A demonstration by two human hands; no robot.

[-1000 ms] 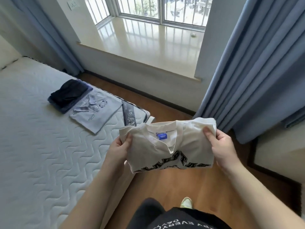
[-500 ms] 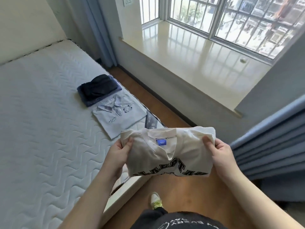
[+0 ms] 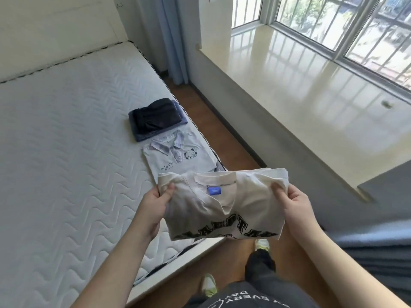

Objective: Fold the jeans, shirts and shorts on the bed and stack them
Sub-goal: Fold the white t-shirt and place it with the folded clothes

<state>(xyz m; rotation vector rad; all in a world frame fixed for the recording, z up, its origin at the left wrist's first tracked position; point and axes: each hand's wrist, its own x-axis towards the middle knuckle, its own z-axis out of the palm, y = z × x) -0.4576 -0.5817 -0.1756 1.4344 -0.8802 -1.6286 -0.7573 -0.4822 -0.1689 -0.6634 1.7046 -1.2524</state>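
both hands pinch the folded cream t-shirt (image 3: 222,203) by its upper corners: the left hand (image 3: 153,205) has its thumb on top at the 9 o'clock edge with fingers curled beneath, and the right hand (image 3: 293,203) does the same at the 3 o'clock edge, thumb pressing a small ridge into the cloth.

from the head view, the shirt hangs in the air over the mattress (image 3: 66,152) edge, collar and blue label up, black lettering along the lower fold. toward 11 o'clock from it, a folded pale polo shirt (image 3: 178,158) lies flat on the mattress, its near edge hidden behind the held shirt. further toward 11 o'clock sits a dark folded stack (image 3: 155,117), touching or just beside the polo; i cannot tell which.

judging by the sag between the hands, the cloth is light, soft and limp, so the folds will likely slip open if only one corner is held. a two-sided hold along the side edges, or a palm under the middle, looks safest for laying it on the polo. it is not fragile, and not slippery enough to worry about.
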